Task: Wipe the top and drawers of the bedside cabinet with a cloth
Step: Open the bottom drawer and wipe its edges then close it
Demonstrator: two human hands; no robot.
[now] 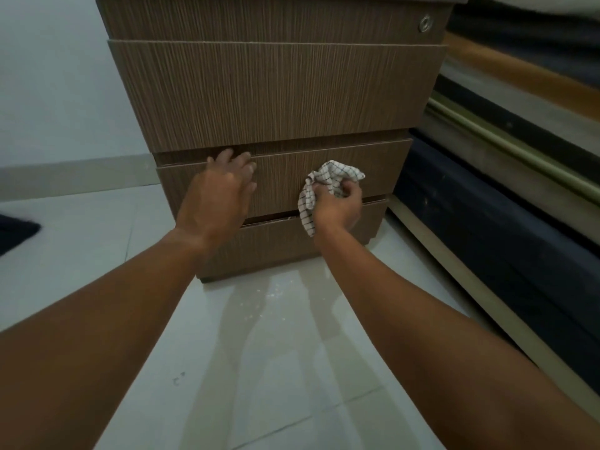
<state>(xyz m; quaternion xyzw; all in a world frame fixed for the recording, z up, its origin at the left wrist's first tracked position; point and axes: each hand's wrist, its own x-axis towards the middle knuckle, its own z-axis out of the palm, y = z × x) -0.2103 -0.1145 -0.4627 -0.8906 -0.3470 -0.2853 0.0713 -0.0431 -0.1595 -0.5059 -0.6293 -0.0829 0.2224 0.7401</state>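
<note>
Against the lower drawer point(282, 180) of the bedside cabinet point(276, 92), the right hand point(337, 206) clutches a bunched checked cloth point(324, 186). Left hand point(217, 193) lies spread, fingers on the drawer's top edge, grasping nothing.

Bedside cabinet point(276, 92), wood-grain, on pale tiled floor point(259, 352). Left hand point(220, 190) flat on lower drawer point(282, 177), fingertips at its top edge. Right hand point(337, 206) bunches checked cloth point(328, 183) against it.
</note>
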